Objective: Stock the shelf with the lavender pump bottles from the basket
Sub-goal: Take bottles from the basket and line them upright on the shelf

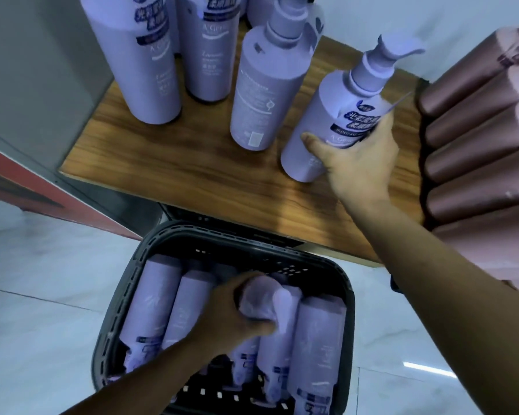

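My right hand (357,154) grips a lavender pump bottle (327,115) by its lower body; the bottle stands slightly tilted on the wooden shelf (192,172), to the right of several other lavender bottles (261,94) standing upright there. Down in the dark plastic basket (126,295) on the floor, my left hand (237,316) is curled round the pump end of another lavender bottle (270,304). Several more lavender bottles (159,298) lie side by side in the basket, partly hidden under my left forearm.
A row of brown-pink bottles (474,139) fills the shelf's right end, close to my right hand. A grey wall panel (42,70) bounds the shelf on the left. Bare wood shows along the shelf's front. Pale tiled floor (42,295) surrounds the basket.
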`<state>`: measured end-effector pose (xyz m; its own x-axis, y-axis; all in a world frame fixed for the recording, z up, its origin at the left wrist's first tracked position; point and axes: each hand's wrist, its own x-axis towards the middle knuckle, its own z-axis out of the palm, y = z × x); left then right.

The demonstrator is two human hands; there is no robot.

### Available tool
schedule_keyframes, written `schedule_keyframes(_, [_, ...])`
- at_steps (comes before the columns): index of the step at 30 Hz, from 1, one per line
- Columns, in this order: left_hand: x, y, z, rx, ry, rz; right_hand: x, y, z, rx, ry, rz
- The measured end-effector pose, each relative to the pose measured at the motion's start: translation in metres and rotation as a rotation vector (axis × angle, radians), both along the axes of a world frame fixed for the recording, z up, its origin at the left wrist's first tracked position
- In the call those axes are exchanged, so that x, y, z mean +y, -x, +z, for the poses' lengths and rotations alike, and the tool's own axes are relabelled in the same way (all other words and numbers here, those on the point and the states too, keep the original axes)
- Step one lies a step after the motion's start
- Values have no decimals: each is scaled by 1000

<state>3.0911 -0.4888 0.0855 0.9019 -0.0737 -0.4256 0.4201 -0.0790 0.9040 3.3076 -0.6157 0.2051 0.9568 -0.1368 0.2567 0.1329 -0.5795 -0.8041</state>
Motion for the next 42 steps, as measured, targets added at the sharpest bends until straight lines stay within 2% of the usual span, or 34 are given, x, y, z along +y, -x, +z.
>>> schedule_keyframes(2, [3,-1,-1,175,106,228,-3,-1,-1,29,4,3])
schedule_keyframes(5, [15,-4,14,240,224,466,-3,-2,-3,18,-3,25])
schedule_keyframes(7, [23,-8,41,175,287,551,-5,-3,-4,28,-7,16])
schedule_keyframes(10, [30,-29,92,-12,370,543,-4,-3,-1,40,11,-6])
schedule_keyframes(14, [27,-79,146,-242,221,551,-4,-2,4,55,38,-72])
schedule_keyframes(19, [11,-141,171,-371,88,609,-21,1,8,0,80,-118])
schedule_keyframes(24, [-19,-161,154,-324,12,654,-40,-3,6,-6,63,-128])
schedule_keyframes(30, [-52,-163,140,-416,-52,758,-44,-5,0,-28,11,-105])
schedule_keyframes(33, [-61,-163,137,-451,12,789,-46,-3,0,-35,-20,-60])
schedule_keyframes(35, [-61,-160,133,-460,29,762,-48,-4,2,-47,-28,-3])
schedule_keyframes(38, [-55,-147,114,-517,-27,611,-56,-8,1,-33,-53,99])
schedule_keyframes(42, [-41,-137,85,-573,-296,505,-67,-8,-12,30,-71,156])
